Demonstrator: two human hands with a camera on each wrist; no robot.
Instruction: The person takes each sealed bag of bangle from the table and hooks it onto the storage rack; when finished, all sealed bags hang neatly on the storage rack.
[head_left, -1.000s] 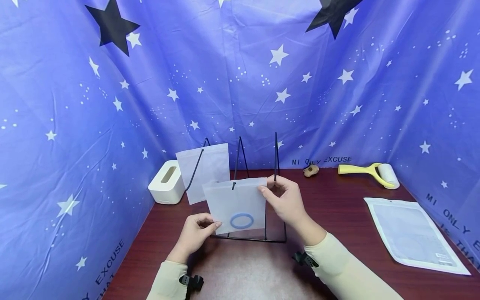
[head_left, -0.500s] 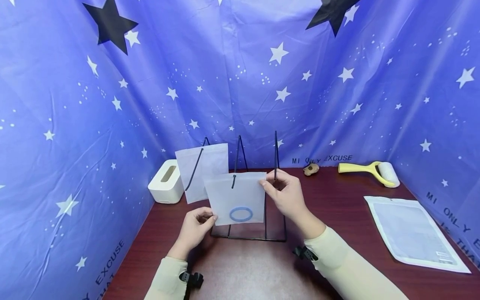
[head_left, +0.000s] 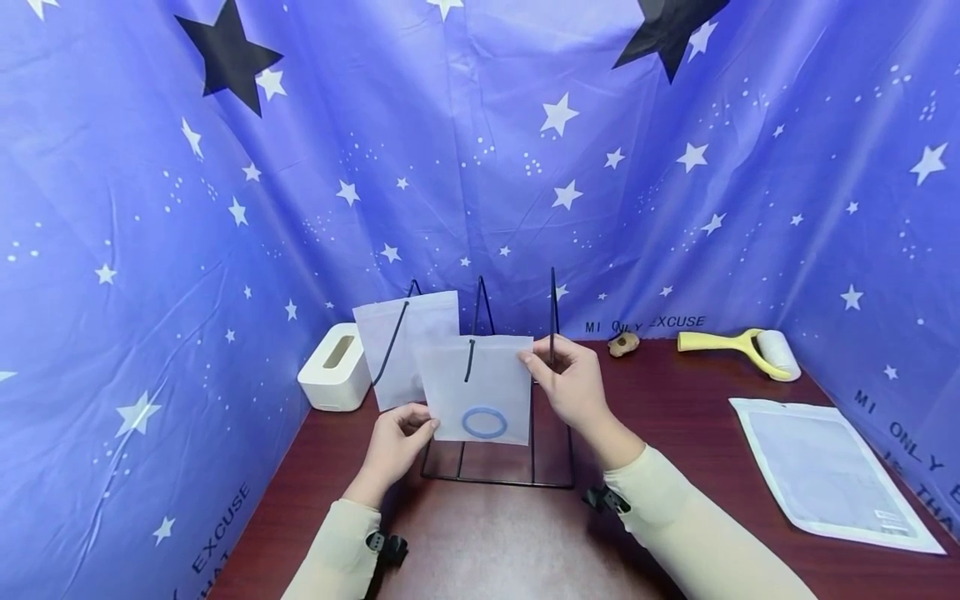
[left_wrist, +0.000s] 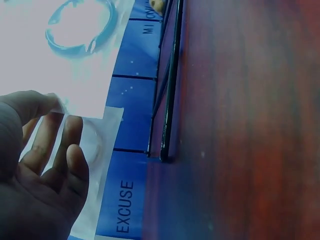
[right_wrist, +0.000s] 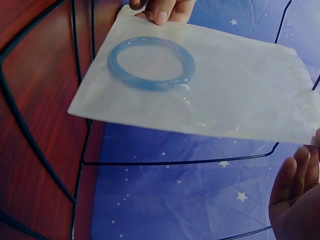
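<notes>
A translucent zip bag (head_left: 442,375) with a blue bangle (right_wrist: 116,67) inside hangs from the middle prong of a black wire rack (head_left: 497,482). The prong's rounded tip sticks out in front of the bag near its top edge. My left hand (head_left: 395,442) pinches the bag's lower left corner between thumb and fingers. At the upper right corner, my right hand (head_left: 573,382) pinches the bag. Behind it to the left, a second translucent bag (head_left: 435,317) hangs on the rack's left prong. In the left wrist view, the bangle (left_wrist: 111,22) lies near the bag's bottom.
A white tissue box (head_left: 352,392) stands behind the rack's left side. Toward the right lie a small brown object (head_left: 622,344), a yellow-handled lint roller (head_left: 712,342) and a large white-edged pouch (head_left: 825,467). A blue star-patterned curtain (head_left: 510,183) encloses the dark red table (head_left: 652,408).
The bag has moved back along the middle prong, and more of the prong's tip now shows in front. Its lower edge has risen and levelled, with my left hand moving up along with it.
</notes>
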